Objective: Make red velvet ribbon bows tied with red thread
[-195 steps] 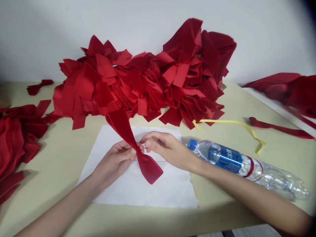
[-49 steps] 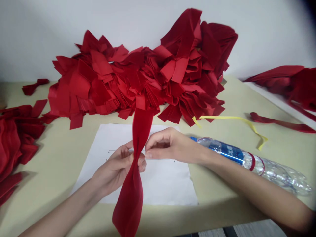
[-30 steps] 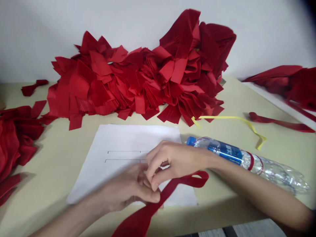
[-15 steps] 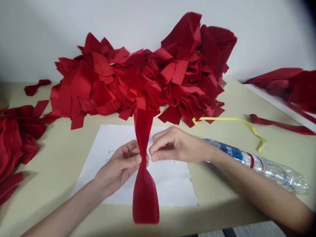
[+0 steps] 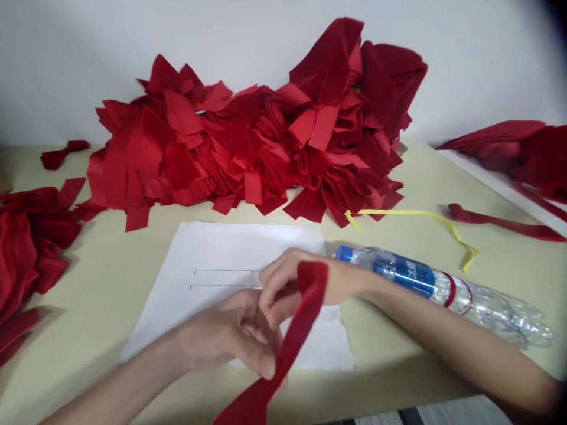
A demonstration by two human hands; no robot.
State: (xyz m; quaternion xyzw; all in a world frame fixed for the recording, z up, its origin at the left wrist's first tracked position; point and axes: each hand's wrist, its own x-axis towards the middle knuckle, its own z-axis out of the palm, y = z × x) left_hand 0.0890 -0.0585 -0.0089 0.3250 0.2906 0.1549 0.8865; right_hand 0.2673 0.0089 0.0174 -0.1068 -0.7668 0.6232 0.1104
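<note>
A looped red velvet ribbon hangs slantwise near the table's front edge, pinched at its narrow middle. My left hand is closed on it, the thumb pressing on the front of that waist. Just above, my right hand has its fingers curled together beside the left fingers, partly behind the ribbon's upper loop. Whatever it grips is too small or hidden to make out. Beneath both hands lies a white paper sheet with thin bracketed lines drawn on it.
A large heap of folded red ribbons stands against the wall. More red ribbons lie at the left. On the right are a clear plastic bottle with red bands around it, a yellow ribbon strip and a loose red ribbon.
Both hands came closer to me with the ribbon, which turned from upright to slanting. My right hand folded inward against the left. The bottle's blue cap came into view.
</note>
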